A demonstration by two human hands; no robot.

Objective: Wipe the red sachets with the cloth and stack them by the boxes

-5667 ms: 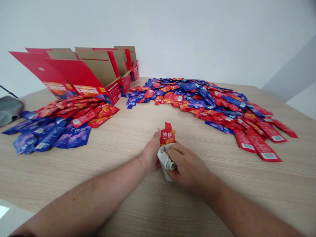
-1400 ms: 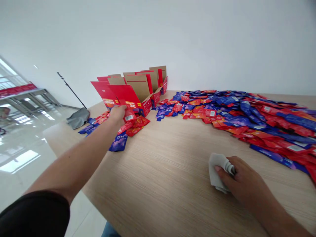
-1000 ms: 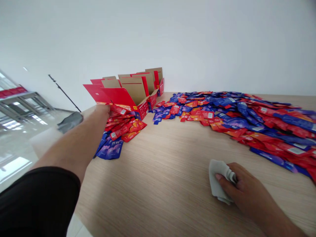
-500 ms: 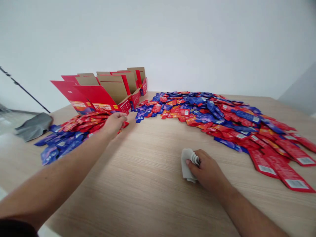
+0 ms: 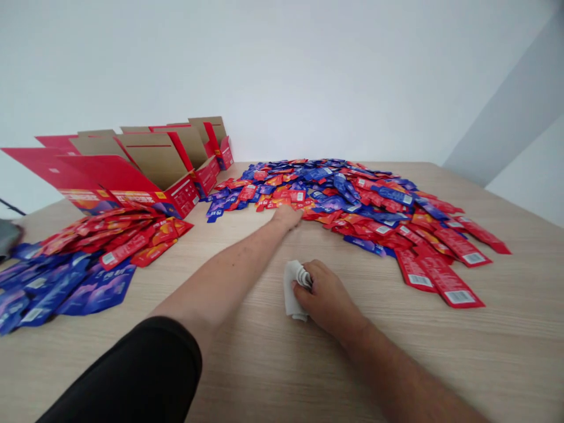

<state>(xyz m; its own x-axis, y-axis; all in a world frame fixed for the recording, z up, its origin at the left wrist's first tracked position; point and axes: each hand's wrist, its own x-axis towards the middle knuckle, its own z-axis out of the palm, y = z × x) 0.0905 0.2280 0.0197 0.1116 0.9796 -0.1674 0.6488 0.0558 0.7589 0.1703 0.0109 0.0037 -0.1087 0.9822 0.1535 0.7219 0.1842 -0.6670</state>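
Observation:
My left hand (image 5: 286,217) reaches across the wooden table and rests at the near edge of a large heap of red and blue foil sachets (image 5: 335,200). Its fingers are blurred and partly hidden, so I cannot tell whether it holds a sachet. My right hand (image 5: 326,294) is closed on a crumpled off-white cloth (image 5: 293,291), pressing it onto the bare tabletop just in front of the heap. Long red sachets with white barcode labels (image 5: 447,282) fan out from the heap's right side.
Open red and kraft cardboard cartons (image 5: 154,170) stand in a row at the back left. In front of them lies a second spread of red and blue sachets (image 5: 88,264). A grey cloth (image 5: 6,238) sits at the far left table edge. My black sleeve (image 5: 132,370) fills the bottom.
My left hand has moved rightward from the left sachets to the front of the large heap. The view has swung right, and the right hand with its cloth has shifted little.

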